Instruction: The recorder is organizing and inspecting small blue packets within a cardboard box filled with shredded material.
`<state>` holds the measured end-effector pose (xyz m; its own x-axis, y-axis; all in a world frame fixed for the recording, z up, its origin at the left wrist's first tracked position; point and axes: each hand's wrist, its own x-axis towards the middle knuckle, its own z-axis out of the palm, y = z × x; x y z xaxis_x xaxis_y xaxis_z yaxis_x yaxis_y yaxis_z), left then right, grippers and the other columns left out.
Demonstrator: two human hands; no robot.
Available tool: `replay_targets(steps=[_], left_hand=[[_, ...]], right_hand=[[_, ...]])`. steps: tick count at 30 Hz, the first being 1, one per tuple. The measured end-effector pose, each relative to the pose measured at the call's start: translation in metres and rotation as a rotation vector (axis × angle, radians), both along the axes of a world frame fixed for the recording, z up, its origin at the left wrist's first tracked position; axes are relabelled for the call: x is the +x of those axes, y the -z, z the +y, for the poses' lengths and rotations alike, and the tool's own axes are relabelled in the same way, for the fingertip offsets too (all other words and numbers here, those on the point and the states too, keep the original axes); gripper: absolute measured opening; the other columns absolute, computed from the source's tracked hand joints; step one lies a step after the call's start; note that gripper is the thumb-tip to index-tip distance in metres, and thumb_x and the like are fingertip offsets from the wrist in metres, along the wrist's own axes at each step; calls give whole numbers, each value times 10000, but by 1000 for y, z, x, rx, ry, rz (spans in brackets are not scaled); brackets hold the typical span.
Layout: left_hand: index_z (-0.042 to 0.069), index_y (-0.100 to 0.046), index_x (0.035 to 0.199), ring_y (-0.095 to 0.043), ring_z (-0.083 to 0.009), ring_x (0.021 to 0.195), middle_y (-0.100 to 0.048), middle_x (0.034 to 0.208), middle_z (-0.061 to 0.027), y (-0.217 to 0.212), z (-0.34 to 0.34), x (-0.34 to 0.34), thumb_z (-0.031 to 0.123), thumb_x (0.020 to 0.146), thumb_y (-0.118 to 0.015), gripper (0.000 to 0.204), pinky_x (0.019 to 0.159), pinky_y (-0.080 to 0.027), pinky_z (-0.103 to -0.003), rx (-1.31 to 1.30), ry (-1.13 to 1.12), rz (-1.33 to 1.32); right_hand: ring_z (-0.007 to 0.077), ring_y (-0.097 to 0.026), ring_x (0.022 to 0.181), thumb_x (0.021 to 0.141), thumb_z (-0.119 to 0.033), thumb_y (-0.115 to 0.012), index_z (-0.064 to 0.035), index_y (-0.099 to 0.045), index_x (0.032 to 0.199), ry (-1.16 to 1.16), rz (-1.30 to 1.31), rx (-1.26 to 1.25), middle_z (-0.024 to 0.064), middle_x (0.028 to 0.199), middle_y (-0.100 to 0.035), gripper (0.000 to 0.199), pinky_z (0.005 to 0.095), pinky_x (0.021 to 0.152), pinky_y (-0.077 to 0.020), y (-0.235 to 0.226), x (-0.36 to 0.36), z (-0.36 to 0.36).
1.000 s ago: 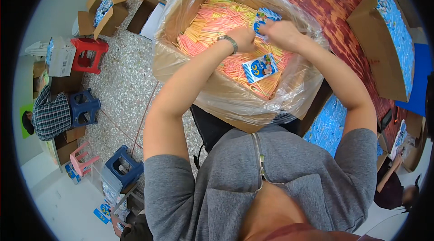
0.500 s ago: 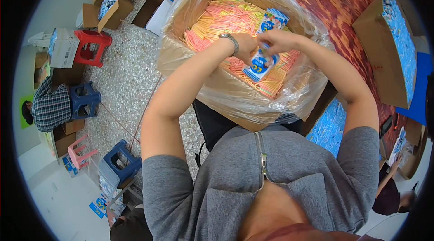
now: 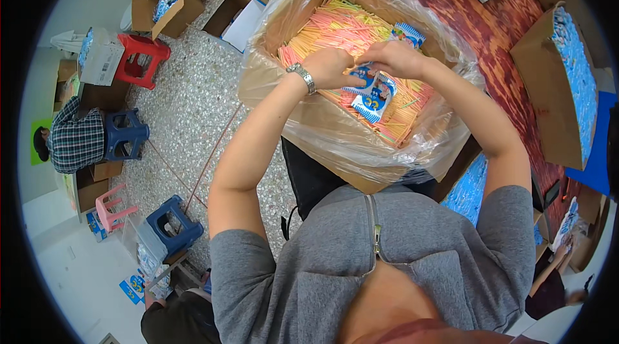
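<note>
Both half-closed, our left hand (image 3: 329,68) and right hand (image 3: 394,58) pinched a blue-white packet (image 3: 369,75). The right had come from the far packet (image 3: 407,34) beyond it, making this two-handed work.

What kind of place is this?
Maybe a small packing workshop: there's a plastic-lined box of colourful sticks, a cardboard carton of blue packets, and a person beside a blue stool.
</note>
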<state>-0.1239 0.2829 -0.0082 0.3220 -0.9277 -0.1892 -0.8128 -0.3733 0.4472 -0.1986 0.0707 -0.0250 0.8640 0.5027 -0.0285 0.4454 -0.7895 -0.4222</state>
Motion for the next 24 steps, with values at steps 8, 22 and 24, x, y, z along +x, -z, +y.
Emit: replay_targets(steps=[8,22,24], left_hand=[[10,-643,706,-556,-184,515,-582,580,-115,12,9,-28,312,815,-704,327,522,-440,-351,-518,-443,504],[12,-595,670,-516,-115,479,-571,555,-59,-21,41,-71,219,726,-813,306,468,-420,-285,-795,-777,321],[11,-598,674,-519,-102,486,-576,559,-61,-26,37,-76,171,742,-800,267,468,-420,-271,-858,-748,361]], right_hand=[[94,-633,694,900,-187,-640,-12,-643,997,343,109,546,53,761,-656,200,271,611,-501,-60,-13,8],[199,-634,869,949,-243,-534,-11,-613,1085,337,329,535,104,1030,-652,280,364,731,-515,-50,85,38],[295,-652,899,897,-221,-570,-4,-616,1052,315,-7,-44,169,1060,-649,271,422,736,-523,5,133,31]])
